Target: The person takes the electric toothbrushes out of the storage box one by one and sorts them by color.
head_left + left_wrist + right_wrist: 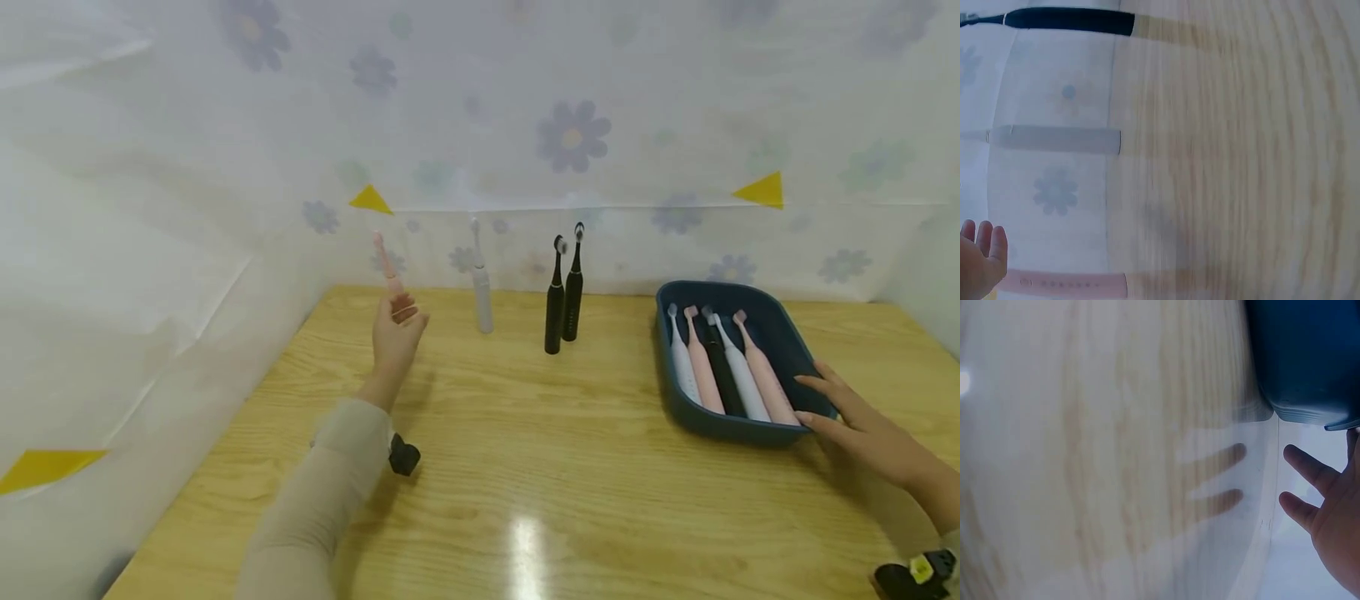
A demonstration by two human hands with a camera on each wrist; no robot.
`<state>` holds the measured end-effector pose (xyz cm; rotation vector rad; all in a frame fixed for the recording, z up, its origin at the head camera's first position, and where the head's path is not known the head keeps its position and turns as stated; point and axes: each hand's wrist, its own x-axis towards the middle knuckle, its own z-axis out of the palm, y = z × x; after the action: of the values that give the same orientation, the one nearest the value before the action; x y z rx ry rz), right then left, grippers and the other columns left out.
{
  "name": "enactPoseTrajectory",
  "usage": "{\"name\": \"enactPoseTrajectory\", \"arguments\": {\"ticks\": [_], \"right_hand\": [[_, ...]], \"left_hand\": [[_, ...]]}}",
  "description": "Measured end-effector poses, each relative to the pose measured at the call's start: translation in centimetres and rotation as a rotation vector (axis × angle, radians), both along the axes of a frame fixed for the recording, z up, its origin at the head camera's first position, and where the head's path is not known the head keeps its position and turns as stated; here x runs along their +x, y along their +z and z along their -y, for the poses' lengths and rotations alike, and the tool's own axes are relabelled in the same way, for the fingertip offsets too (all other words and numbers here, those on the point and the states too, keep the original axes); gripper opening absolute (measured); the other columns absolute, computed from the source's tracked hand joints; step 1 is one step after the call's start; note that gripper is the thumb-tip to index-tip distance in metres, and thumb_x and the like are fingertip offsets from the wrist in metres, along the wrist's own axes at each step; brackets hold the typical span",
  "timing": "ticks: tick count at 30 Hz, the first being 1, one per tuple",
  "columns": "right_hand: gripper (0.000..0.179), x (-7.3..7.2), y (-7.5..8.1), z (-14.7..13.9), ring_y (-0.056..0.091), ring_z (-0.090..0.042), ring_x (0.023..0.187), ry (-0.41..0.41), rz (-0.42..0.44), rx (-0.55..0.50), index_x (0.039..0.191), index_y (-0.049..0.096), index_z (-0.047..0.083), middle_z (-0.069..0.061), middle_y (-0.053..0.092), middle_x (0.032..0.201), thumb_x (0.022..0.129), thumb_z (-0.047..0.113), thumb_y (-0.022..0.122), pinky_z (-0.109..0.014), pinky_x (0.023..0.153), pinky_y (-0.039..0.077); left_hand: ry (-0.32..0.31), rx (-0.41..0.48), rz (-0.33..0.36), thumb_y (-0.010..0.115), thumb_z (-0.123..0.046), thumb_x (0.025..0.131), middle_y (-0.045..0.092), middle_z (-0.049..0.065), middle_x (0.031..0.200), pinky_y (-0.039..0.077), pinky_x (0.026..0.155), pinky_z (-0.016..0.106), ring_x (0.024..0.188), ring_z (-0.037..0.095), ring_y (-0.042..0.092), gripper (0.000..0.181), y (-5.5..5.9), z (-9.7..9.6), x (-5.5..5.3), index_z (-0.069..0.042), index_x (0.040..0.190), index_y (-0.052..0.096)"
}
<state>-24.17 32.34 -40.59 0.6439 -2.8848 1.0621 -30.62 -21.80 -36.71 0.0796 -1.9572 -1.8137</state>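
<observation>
My left hand (397,333) is at an upright pink electric toothbrush (387,262), its fingers loosely bent. In the left wrist view, the brush's pink handle (1066,285) stands on the table beside the hand (982,262); contact cannot be made out. To its right stand a pale grey electric toothbrush (482,296) and two black ones, one in front (554,317) and one just behind (573,300). My right hand (862,433) rests its thumb and fingers at the near right rim of a dark blue bin (738,429), two fingers spread below it in the right wrist view.
Several electric toothbrushes lie side by side in the bin, among them a pink one (765,379) and a black one (723,375). Behind the wooden table (525,450) hangs a flower-patterned white sheet (480,125). Another white sheet (150,292) borders the left side.
</observation>
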Motion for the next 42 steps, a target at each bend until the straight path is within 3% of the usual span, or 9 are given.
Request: {"name": "enactPoseTrajectory", "arguments": {"ticks": [3,9,12,27,33,42], "right_hand": [[0.057,0.1,-0.1,0.0,-0.02,-0.045,0.118,-0.011,0.008,0.005,0.134,0.007,-0.009,-0.014,-0.024,0.137,0.092,0.012,0.04,-0.071,0.076,0.002],[0.057,0.1,-0.2,0.0,-0.018,-0.045,0.118,0.001,-0.005,-0.003,0.134,0.008,-0.009,-0.014,-0.023,0.138,0.092,0.011,0.04,-0.071,0.076,0.006],[0.056,0.1,-0.2,0.0,-0.018,-0.046,0.118,0.001,-0.012,-0.007,0.133,0.008,-0.01,-0.015,-0.022,0.138,0.092,0.011,0.04,-0.071,0.075,0.007],[0.057,-0.1,-0.4,-0.1,-0.019,-0.043,0.119,-0.003,-0.002,-0.031,0.134,0.007,-0.009,-0.014,-0.022,0.138,0.092,0.011,0.04,-0.071,0.076,0.005],[0.057,-0.1,-0.4,-0.2,-0.019,-0.042,0.12,-0.008,-0.01,-0.034,0.134,0.008,-0.008,-0.014,-0.021,0.138,0.092,0.011,0.041,-0.071,0.077,0.002],[0.056,0.0,-0.3,0.0,-0.019,-0.035,0.122,-0.004,-0.029,-0.042,0.133,0.011,-0.01,-0.011,-0.02,0.139,0.091,0.011,0.042,-0.071,0.078,0.002]], "left_hand": [[-0.094,-0.026,-0.047,0.059,0.004,0.077,0.046,0.019,0.111,0.041,0.084,0.029,0.102,0.03,0.046,0.04,-0.4,-1.7,0.5,0.004,0.113,0.043],[-0.254,-0.15,-0.041,0.058,0.001,0.08,0.047,0.019,0.111,0.041,0.084,0.031,0.101,0.027,0.048,0.038,-0.6,-4.4,1.9,0.003,0.114,0.043],[-0.304,-0.187,-0.049,0.059,0.0,0.079,0.048,0.019,0.111,0.042,0.083,0.031,0.099,0.025,0.049,0.039,-0.2,-5.4,2.4,0.004,0.115,0.043],[-0.592,-0.192,-0.019,0.058,-0.005,0.082,0.047,0.008,0.117,0.042,0.081,0.025,0.103,0.02,0.049,0.045,2.3,-10.8,4.3,-0.004,0.123,0.04],[-0.655,-0.197,-0.003,0.058,-0.009,0.083,0.045,0.006,0.118,0.041,0.082,0.023,0.103,0.016,0.048,0.047,2.9,-12.8,4.4,-0.009,0.125,0.038],[-0.727,-0.167,-0.038,0.057,-0.007,0.083,0.047,0.002,0.116,0.041,0.082,0.021,0.103,0.017,0.048,0.045,3.2,-15.6,4.6,-0.009,0.124,0.04]]}}
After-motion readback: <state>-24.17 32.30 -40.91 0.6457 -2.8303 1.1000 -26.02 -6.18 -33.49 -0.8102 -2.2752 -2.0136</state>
